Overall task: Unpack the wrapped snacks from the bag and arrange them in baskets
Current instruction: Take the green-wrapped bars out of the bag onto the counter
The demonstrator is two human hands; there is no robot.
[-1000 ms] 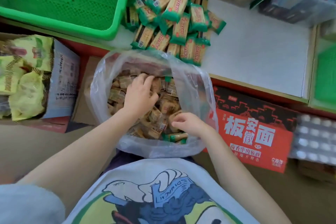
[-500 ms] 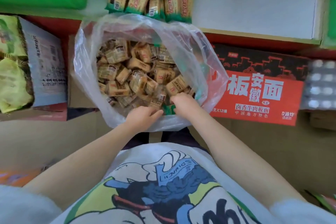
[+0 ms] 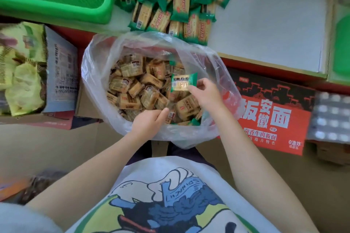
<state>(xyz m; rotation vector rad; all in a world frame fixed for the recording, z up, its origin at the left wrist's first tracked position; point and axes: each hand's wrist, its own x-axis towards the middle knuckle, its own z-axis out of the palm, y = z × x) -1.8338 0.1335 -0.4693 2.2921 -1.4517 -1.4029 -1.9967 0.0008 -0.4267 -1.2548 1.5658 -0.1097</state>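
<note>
Right hand (image 3: 205, 95): pinches a green-edged snack (image 3: 182, 82) by its right end, lifted above the bag's contents, just up and left of the fingers.
Left hand (image 3: 149, 121): at the near rim of the bag (image 3: 94, 73), thumb and fingers closed on the clear plastic edge, below and left of the held snack.
Bag: clear plastic, mouth open upward, filled with brown wrapped snacks (image 3: 132, 89); a few green wrappers at the near edge.
Pile (image 3: 174, 5): green-edged snacks heaped on the white shelf (image 3: 265, 34), just beyond the bag.
Basket (image 3: 56, 0): green, on the shelf left of the pile, touching it or nearly so.
Right of bag: red noodle box (image 3: 274, 111).
Left of bag: carton of yellow packets (image 3: 19, 68).
</note>
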